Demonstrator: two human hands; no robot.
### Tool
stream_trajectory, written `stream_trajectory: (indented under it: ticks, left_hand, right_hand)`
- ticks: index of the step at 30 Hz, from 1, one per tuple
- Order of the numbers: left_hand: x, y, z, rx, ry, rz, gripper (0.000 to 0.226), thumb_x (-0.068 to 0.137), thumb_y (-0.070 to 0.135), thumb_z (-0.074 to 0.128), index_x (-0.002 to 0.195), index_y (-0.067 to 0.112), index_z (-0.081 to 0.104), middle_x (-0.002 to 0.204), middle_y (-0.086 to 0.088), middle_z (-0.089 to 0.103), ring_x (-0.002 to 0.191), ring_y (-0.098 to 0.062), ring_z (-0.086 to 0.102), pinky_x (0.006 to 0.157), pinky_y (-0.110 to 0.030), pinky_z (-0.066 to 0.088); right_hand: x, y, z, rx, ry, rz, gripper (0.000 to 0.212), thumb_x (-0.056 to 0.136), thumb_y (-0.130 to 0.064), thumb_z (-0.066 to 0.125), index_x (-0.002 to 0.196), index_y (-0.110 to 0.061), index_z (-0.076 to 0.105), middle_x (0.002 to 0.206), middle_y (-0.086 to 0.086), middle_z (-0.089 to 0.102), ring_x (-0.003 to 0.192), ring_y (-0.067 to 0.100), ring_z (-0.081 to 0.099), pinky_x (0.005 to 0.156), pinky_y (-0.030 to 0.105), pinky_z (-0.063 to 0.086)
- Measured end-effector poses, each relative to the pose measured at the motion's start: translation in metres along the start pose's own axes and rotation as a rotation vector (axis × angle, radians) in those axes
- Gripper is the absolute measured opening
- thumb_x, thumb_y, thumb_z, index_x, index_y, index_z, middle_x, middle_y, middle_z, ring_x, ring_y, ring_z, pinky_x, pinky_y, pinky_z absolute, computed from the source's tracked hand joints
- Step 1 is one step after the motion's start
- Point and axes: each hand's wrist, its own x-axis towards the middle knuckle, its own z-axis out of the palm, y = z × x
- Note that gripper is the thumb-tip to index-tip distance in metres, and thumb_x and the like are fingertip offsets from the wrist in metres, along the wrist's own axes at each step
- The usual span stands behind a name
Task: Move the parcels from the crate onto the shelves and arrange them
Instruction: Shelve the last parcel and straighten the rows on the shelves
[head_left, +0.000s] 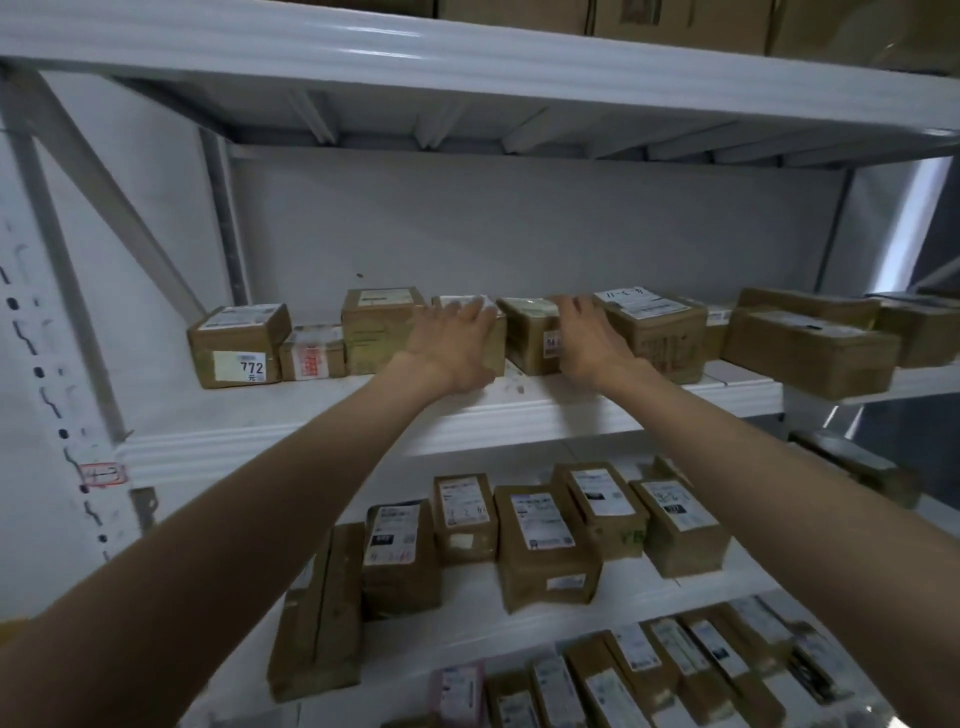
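We face white metal shelves filling the frame — the crate is out of view, labels too blurred to read. Brown parcels line the middle shelf at centre. Our left hand and right hand rest flat-fingered against two neighbouring boxes.

Brown cardboard parcels with white labels sit in a row on the white middle shelf, mostly upright and close together. Leftmost parcel bears a "772" sticker. More labelled parcels lie flat on the lower shelf, some tilted, and another batch below.
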Motion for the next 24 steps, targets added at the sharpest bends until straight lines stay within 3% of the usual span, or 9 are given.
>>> stream_trajectory:
  ticks: [4, 13, 18, 24]
  left_hand:
    - [0.019, 0.008, 0.018, 0.065, -0.057, -0.063, 0.087, 0.088, 0.052, 0.057, 0.155, 0.018, 0.012, 0.162, -0.006, 0.016, 0.149, -0.030, 0.015, 0.120, -0.052, 0.003]
    - [0.041, 0.004, 0.024, 0.032, -0.081, -0.117, 0.080, 0.084, 0.051, 0.060, 0.149, 0.020, 0.025, 0.153, -0.005, 0.035, 0.144, -0.025, 0.029, 0.121, -0.051, 0.004]
    - [0.039, 0.010, 0.015, -0.005, -0.118, -0.171, 0.074, 0.086, 0.043, 0.061, 0.148, 0.020, 0.027, 0.151, -0.004, 0.039, 0.145, -0.025, 0.026, 0.122, -0.048, 0.003]
    - [0.043, 0.010, 0.016, 0.064, -0.158, -0.197, 0.081, 0.085, 0.052, 0.058, 0.150, 0.021, 0.021, 0.157, -0.004, 0.028, 0.148, -0.025, 0.017, 0.122, -0.048, 0.001]
  right_hand:
    - [0.016, 0.024, 0.016, -0.042, -0.020, -0.036, 0.081, 0.084, -0.001, 0.067, 0.151, -0.013, 0.024, 0.148, 0.015, 0.034, 0.139, 0.032, 0.033, 0.107, 0.048, 0.041]
    - [0.042, 0.024, 0.046, -0.078, 0.044, -0.180, 0.076, 0.082, -0.001, 0.069, 0.147, -0.010, 0.032, 0.146, 0.017, 0.041, 0.134, 0.032, 0.038, 0.107, 0.044, 0.044]
    - [0.052, 0.016, 0.048, -0.078, 0.002, -0.222, 0.079, 0.085, -0.002, 0.065, 0.152, -0.010, 0.025, 0.154, 0.017, 0.033, 0.145, 0.032, 0.024, 0.113, 0.044, 0.034]
    - [0.055, 0.026, 0.034, -0.045, -0.087, -0.276, 0.089, 0.086, 0.002, 0.064, 0.158, -0.014, 0.015, 0.162, 0.019, 0.021, 0.151, 0.033, 0.017, 0.121, 0.042, 0.021]
